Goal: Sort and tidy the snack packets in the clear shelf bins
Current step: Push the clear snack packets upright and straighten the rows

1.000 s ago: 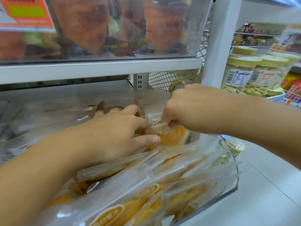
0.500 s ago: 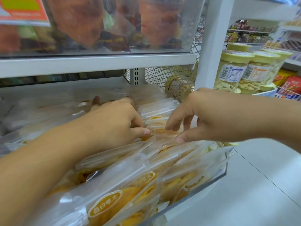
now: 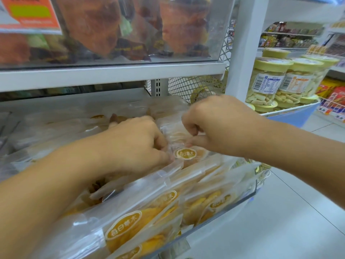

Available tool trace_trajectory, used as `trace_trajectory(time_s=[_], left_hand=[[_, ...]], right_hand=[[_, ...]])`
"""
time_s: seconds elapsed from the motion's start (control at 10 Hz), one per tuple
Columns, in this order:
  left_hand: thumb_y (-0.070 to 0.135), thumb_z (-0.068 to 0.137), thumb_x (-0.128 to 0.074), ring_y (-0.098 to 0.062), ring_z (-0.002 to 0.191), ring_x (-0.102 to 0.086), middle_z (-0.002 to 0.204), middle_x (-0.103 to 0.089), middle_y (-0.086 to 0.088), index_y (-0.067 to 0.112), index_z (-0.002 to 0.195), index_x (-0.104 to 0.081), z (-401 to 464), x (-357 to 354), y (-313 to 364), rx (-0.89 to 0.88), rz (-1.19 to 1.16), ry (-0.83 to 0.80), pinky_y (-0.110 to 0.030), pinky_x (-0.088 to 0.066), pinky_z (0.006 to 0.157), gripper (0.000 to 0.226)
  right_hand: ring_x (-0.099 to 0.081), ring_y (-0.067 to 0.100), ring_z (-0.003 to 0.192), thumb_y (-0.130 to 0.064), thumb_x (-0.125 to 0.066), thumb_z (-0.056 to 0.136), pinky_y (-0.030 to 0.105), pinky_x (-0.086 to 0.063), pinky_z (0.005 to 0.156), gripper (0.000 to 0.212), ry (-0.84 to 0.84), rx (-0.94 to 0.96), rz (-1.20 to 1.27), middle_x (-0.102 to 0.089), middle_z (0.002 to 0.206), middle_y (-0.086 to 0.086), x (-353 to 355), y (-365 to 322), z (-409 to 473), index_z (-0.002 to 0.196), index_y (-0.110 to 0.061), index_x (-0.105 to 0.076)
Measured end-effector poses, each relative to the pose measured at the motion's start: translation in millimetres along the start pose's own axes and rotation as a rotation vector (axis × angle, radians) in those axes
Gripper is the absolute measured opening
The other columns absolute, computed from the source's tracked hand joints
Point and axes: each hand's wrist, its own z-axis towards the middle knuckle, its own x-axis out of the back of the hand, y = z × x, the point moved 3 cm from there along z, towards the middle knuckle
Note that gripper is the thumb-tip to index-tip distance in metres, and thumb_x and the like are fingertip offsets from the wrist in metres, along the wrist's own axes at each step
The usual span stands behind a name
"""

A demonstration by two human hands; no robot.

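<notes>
A clear shelf bin [image 3: 248,195] is full of clear packets of yellow dried fruit with oval orange labels. One such packet [image 3: 188,156] stands near the bin's back right, its label showing between my hands. My left hand [image 3: 136,146] pinches its left edge with curled fingers. My right hand [image 3: 214,126] has its fingers curled over the packet's top edge, thumb against the front. Several more packets [image 3: 130,225] lie stacked toward the front of the bin.
Above, a white shelf [image 3: 112,73] carries another clear bin [image 3: 130,28] of reddish-brown snack packets with an orange tag. A white upright post [image 3: 244,53] stands at the right. Yellow-lidded jars [image 3: 268,81] sit on the neighbouring rack. Grey floor lies below right.
My right hand has gone from spread fingers over the packets to curled fingers gripping the labelled packet's top. My left hand stays on the packet's left side. The view has shifted slightly.
</notes>
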Motion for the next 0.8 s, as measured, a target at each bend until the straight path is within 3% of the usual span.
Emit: trace_trajectory(time_s=[0.1,0.2,0.3,0.4,0.5,0.6,0.7,0.8], left_hand=[[0.058,0.087,-0.062,-0.013,0.087,-0.057,0.083,-0.061,0.013,0.040,0.066,-0.072,2,1,5,0.045,0.014,0.061,-0.057,-0.041,0.103,0.029],[0.054,0.090,-0.062,-0.009,0.087,-0.057,0.087,-0.061,0.015,0.040,0.070,-0.075,3,-1,3,0.055,-0.006,0.031,-0.061,-0.034,0.109,0.028],[0.051,0.091,-0.060,-0.008,0.091,-0.055,0.099,-0.056,0.014,0.035,0.080,-0.076,3,-3,0,0.062,-0.005,-0.011,-0.062,-0.028,0.113,0.026],[0.056,0.087,-0.058,-0.012,0.098,-0.054,0.104,-0.047,0.016,0.050,0.088,-0.070,2,-4,-1,0.033,-0.031,-0.064,-0.061,-0.026,0.114,0.014],[0.063,0.083,-0.055,-0.009,0.105,-0.052,0.107,-0.045,0.019,0.059,0.091,-0.065,1,-1,-4,-0.006,-0.051,-0.141,-0.056,-0.027,0.115,0.013],[0.049,0.088,-0.059,-0.001,0.107,-0.052,0.108,-0.048,0.023,0.059,0.087,-0.067,-2,2,-4,-0.090,-0.110,-0.168,-0.047,-0.033,0.113,0.013],[0.052,0.082,-0.050,0.001,0.110,-0.054,0.112,-0.052,0.020,0.049,0.083,-0.072,-2,-1,-3,-0.136,-0.124,-0.171,-0.052,-0.029,0.115,0.023],[0.073,0.066,-0.038,-0.008,0.098,-0.060,0.099,-0.058,0.010,0.023,0.075,-0.072,1,0,-2,-0.086,-0.256,-0.113,-0.052,-0.039,0.105,0.061]], right_hand=[[-0.054,0.007,0.054,-0.044,-0.077,0.082,0.020,-0.046,0.057,0.035,-0.039,-0.030,0.375,-0.060,0.057,-0.006,17,7,-11,0.063,-0.021,-0.059],[-0.070,-0.004,0.076,-0.037,-0.072,0.086,0.017,-0.055,0.075,0.018,-0.379,0.028,0.702,-0.076,0.082,-0.012,20,11,-24,0.092,-0.021,-0.079],[-0.071,0.002,0.100,-0.032,-0.069,0.083,0.022,-0.054,0.091,0.037,-0.594,0.004,0.785,-0.076,0.106,-0.009,11,19,-26,0.117,-0.016,-0.074],[-0.072,0.008,0.098,-0.036,-0.081,0.076,0.030,-0.058,0.090,0.034,-0.664,-0.010,0.706,-0.076,0.106,-0.010,5,16,-19,0.109,-0.032,-0.075],[-0.071,0.016,0.081,-0.052,-0.085,0.066,0.040,-0.060,0.074,0.037,-0.485,-0.012,0.313,-0.073,0.092,-0.010,6,12,-10,0.099,-0.047,-0.069],[-0.068,0.018,0.079,-0.032,-0.082,0.078,0.042,-0.059,0.076,0.033,-0.501,0.122,0.329,-0.073,0.093,-0.002,-5,12,-5,0.109,-0.031,-0.071],[-0.051,0.017,0.063,-0.027,-0.069,0.086,0.033,-0.051,0.061,0.021,-0.327,0.183,0.128,-0.069,0.087,-0.003,-15,11,-3,0.106,-0.030,-0.067],[-0.046,0.013,0.060,-0.015,-0.066,0.086,0.030,-0.044,0.058,0.012,-0.269,0.200,0.173,-0.069,0.079,-0.001,-20,13,0,0.095,-0.023,-0.070]])
